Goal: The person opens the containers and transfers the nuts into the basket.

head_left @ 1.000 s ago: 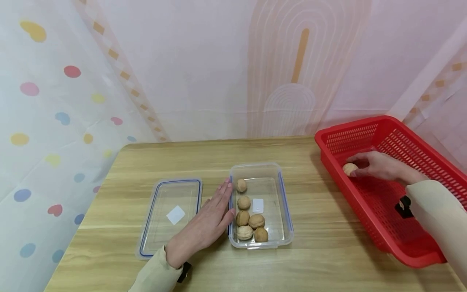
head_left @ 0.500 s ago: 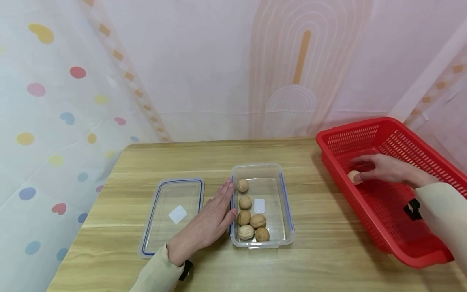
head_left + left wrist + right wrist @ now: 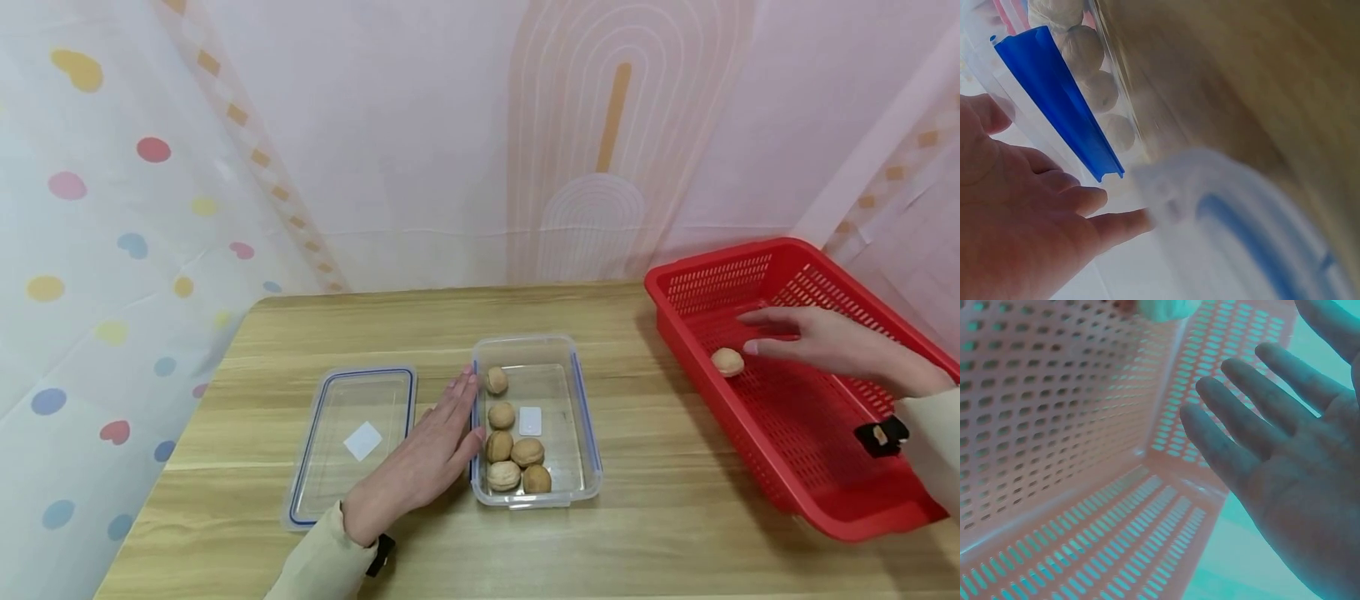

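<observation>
My right hand [image 3: 840, 346] is over the red plastic basket [image 3: 795, 454], fingers extended and apart from a walnut [image 3: 727, 362] lying by the basket's left wall. In the right wrist view the same hand [image 3: 1310, 437] spreads its fingers and holds nothing. My left hand [image 3: 420, 462] rests with straight fingers along the left side of a clear storage box [image 3: 588, 417]. Several walnuts [image 3: 528, 452] lie in the box, mostly toward its near left corner. The left wrist view shows the left hand [image 3: 1029, 206] beside the box's blue edge strip [image 3: 1057, 103].
A clear lid [image 3: 330, 433] with a blue seal and a white label lies flat left of the box, partly behind the left forearm. Wooden tabletop [image 3: 630, 533] stretches between box and basket. A patterned curtain [image 3: 420, 150] hangs behind the table.
My right hand has let go of the walnut and drawn back to the right; the walnut stays in the basket. The left hand keeps its place against the box.
</observation>
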`<action>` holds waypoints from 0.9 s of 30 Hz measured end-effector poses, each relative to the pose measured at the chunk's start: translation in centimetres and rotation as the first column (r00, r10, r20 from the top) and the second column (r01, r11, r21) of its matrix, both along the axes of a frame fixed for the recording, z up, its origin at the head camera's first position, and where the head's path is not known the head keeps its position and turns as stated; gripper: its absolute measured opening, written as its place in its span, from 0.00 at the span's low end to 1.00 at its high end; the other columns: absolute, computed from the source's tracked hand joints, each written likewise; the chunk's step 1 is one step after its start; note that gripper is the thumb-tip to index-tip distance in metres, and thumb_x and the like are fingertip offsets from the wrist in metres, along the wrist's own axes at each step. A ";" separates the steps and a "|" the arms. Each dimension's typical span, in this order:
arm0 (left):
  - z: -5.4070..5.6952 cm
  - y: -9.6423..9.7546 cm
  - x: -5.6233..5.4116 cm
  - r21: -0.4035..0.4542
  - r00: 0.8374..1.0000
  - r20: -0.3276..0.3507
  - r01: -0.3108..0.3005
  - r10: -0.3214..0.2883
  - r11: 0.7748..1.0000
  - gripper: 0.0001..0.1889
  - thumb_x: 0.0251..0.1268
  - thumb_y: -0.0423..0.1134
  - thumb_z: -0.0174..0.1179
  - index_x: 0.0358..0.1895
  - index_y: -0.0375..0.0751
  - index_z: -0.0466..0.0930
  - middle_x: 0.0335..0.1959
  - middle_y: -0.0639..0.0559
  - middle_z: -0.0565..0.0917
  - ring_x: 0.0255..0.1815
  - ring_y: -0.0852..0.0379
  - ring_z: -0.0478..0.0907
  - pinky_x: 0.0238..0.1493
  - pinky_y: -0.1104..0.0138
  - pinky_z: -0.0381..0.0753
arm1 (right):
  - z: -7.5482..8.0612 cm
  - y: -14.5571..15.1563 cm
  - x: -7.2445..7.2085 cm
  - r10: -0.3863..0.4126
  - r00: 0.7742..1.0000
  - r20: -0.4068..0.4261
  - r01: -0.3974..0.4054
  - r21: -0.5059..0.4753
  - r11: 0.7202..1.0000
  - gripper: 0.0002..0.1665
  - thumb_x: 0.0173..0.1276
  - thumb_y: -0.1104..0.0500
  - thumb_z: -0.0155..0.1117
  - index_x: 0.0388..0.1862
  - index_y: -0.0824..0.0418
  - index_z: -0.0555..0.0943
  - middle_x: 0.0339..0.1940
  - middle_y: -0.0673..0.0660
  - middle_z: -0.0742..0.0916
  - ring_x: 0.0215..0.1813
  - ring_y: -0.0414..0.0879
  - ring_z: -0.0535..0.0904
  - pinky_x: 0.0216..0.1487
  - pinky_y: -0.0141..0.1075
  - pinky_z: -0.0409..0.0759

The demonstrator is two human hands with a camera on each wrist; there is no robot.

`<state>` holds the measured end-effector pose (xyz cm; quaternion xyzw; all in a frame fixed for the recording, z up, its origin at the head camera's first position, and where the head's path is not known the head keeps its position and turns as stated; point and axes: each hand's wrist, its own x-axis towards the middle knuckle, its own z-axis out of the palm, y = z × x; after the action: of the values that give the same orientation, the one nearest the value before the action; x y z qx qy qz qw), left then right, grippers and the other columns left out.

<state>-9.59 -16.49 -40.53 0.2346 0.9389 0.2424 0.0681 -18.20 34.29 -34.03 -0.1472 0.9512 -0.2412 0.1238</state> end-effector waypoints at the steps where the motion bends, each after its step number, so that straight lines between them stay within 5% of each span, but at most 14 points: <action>1: 0.0 0.0 0.0 0.001 1.000 -0.003 -0.001 0.001 1.000 0.37 0.85 0.49 0.44 0.84 0.37 0.39 0.86 0.45 0.40 0.85 0.42 0.43 0.77 0.37 0.55 | 0.2 -0.1 0.2 -0.012 1.000 -0.009 0.012 0.003 1.000 0.35 0.77 0.48 0.65 0.72 0.70 0.74 0.69 0.79 0.74 0.65 0.75 0.73 0.58 0.68 0.77; 7: 0.0 0.1 0.2 0.002 1.000 -0.010 -0.004 0.004 1.000 0.37 0.86 0.51 0.43 0.84 0.37 0.40 0.86 0.45 0.40 0.85 0.42 0.44 0.76 0.37 0.56 | 1.3 -0.5 1.6 -0.058 0.994 -0.092 0.058 -0.005 0.998 0.34 0.75 0.49 0.67 0.71 0.69 0.75 0.64 0.76 0.80 0.56 0.67 0.80 0.47 0.49 0.84; 13: 0.2 0.3 0.2 -0.004 1.000 -0.006 0.001 -0.001 1.000 0.37 0.86 0.51 0.42 0.84 0.37 0.41 0.86 0.45 0.40 0.85 0.42 0.44 0.77 0.37 0.56 | 2.0 -0.9 3.4 -0.134 0.976 -0.173 0.123 -0.072 0.990 0.32 0.75 0.50 0.67 0.72 0.64 0.76 0.64 0.72 0.82 0.60 0.68 0.78 0.38 0.21 0.75; 16: 0.3 0.4 0.2 -0.007 1.000 -0.002 0.002 -0.002 1.000 0.37 0.86 0.52 0.42 0.84 0.37 0.40 0.86 0.45 0.41 0.85 0.43 0.44 0.77 0.37 0.55 | 2.3 -1.2 4.4 -0.190 0.965 -0.181 0.170 -0.122 0.978 0.32 0.77 0.48 0.65 0.74 0.61 0.75 0.65 0.65 0.82 0.62 0.54 0.78 0.38 0.17 0.73; 21: 0.4 0.5 0.2 -0.014 1.000 0.002 0.003 -0.003 1.000 0.37 0.86 0.51 0.42 0.84 0.37 0.40 0.86 0.46 0.40 0.85 0.43 0.43 0.77 0.37 0.55 | 2.8 -1.7 6.3 -0.284 0.939 -0.192 0.240 -0.222 0.945 0.29 0.77 0.47 0.65 0.73 0.52 0.77 0.56 0.31 0.80 0.49 0.19 0.72 0.38 0.14 0.74; 27: 0.3 0.5 0.2 -0.021 1.000 0.005 0.004 -0.004 1.000 0.37 0.86 0.51 0.42 0.84 0.37 0.39 0.86 0.47 0.39 0.85 0.44 0.42 0.77 0.36 0.55 | 3.6 -2.8 7.9 -0.332 0.916 -0.227 0.253 -0.316 0.914 0.26 0.76 0.52 0.67 0.70 0.53 0.79 0.52 0.26 0.79 0.49 0.22 0.75 0.39 0.15 0.76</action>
<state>-9.35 -15.97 -40.20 0.2350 0.9408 0.2329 0.0733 -10.27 31.50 -30.42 -0.0501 0.9265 -0.3663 -0.0697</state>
